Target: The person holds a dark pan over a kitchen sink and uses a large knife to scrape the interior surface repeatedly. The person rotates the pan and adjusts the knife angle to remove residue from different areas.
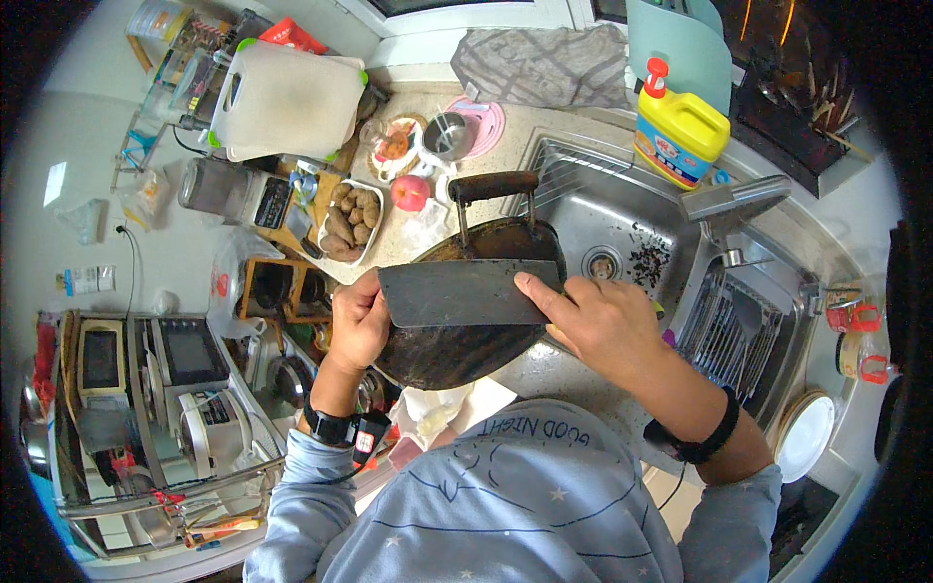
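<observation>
My left hand (359, 321) grips one end of a dark flat rectangular blade (459, 295), which looks like a cleaver; its handle is hidden. At the blade's other end, my right hand (598, 313) has the index fingertip on the flat face, with the other fingers curled at the edge. Directly beneath the blade is a dark, worn wok-like pan (466, 357) with a loop handle (493, 186) pointing away from me. Whether either hand also touches the pan cannot be told. Beyond it on the right, a steel sink (583, 197) holds scattered dark scraps (645, 255) near the drain (602, 264).
A tray of brown tubers (353, 218), a red apple (410, 193) and a small metal pot (447, 136) stand on the counter. A yellow detergent bottle (681, 131) and the faucet (736, 200) flank the sink. A dish rack (736, 335) lies at right.
</observation>
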Demonstrator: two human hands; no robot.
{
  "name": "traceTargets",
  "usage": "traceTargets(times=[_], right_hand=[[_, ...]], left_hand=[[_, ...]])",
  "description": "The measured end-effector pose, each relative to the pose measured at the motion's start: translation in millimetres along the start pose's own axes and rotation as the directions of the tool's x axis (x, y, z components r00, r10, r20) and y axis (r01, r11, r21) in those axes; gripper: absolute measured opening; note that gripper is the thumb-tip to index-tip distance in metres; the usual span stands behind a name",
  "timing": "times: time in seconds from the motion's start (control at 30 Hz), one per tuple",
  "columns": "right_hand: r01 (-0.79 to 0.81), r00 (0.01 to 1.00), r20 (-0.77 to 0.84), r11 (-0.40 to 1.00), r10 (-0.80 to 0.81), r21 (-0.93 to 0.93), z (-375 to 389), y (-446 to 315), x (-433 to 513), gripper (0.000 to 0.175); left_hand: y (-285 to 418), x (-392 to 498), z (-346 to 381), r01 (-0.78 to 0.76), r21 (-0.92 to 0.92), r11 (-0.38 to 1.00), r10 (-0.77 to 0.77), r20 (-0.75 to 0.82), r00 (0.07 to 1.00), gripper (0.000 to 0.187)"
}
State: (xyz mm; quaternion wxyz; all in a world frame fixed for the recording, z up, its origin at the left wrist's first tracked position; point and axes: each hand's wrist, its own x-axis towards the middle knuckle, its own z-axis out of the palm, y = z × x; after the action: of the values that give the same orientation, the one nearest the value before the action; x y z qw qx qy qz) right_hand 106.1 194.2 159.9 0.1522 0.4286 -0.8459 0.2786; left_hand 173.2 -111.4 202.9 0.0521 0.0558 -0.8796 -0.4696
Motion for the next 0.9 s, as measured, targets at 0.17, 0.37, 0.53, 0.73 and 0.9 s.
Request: traceTargets(times=[0.17, 0.37, 0.53, 0.73, 0.9], right_hand=[[0.018, 0.999, -0.034, 0.996, -0.021, -0.087, 12, -1, 7, 0.068], [-0.045, 0.999, -0.023, 0.998, 0.046, 0.052, 16, 0, -11, 0.065], [-0.286, 0.958, 0.018, 0.958, 0.286, 0.024, 15, 6, -52, 0.057], [-0.399, 0.909, 0.129, 0.917, 0.396, -0.002, 32, 0, -68, 0.059], [-0.454, 0.873, 0.164, 0.888, 0.459, -0.067, 35, -15, -64, 0.063]], left_hand=[[-3, 1, -5, 0.026, 0.047, 0.999, -0.025, -0.02, 0.999, 0.017], [-4, 6, -5, 0.041, -0.016, 0.999, -0.042, -0.056, 0.998, 0.024], [3, 6, -4, 0.034, 0.083, 0.996, -0.025, -0.105, 0.994, 0.031], [7, 5, 0, 0.037, 0.007, 0.999, -0.036, -0.106, 0.994, 0.03], [15, -6, 3, 0.024, 0.135, 0.991, -0.008, -0.113, 0.994, 0.032]])
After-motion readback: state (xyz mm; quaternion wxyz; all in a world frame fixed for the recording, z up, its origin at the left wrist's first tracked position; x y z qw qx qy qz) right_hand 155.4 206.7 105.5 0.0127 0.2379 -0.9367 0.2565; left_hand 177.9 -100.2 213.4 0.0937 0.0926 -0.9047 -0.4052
